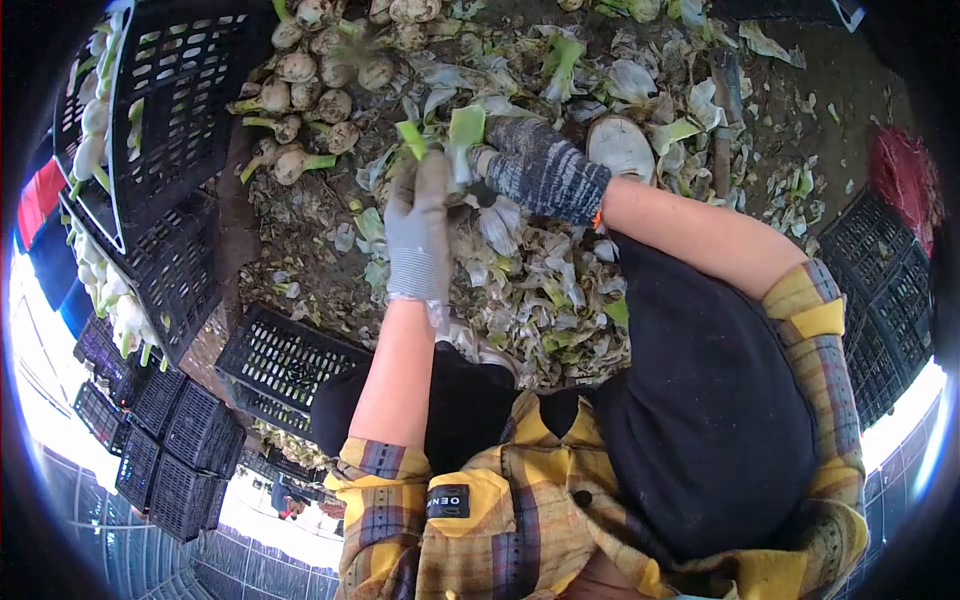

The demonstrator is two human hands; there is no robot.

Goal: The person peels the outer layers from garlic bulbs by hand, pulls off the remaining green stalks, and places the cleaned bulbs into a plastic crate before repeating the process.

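My left hand point(420, 200), in a pale grey glove, is closed around a garlic point(410, 138) whose cut green stem pokes out above the fingers. The bulb itself is hidden by the glove. Beside it, my right hand point(540, 168), in a dark striped knit glove, has its fingers closed at the base of a green-and-white leaf husk point(466, 138). Whether that husk is still joined to the garlic cannot be made out. Just beyond both hands, to the upper left, a pile of untrimmed garlic bulbs point(335, 106) with roots and stem stubs lies on the soil.
Black crates stand at the left point(180, 100), one holding pale trimmed garlic point(92, 140). Another crate point(285, 355) is by my leg, and more point(875, 270) stand at right with a red net bag point(900, 175). Loose husks point(560, 290) cover the ground.
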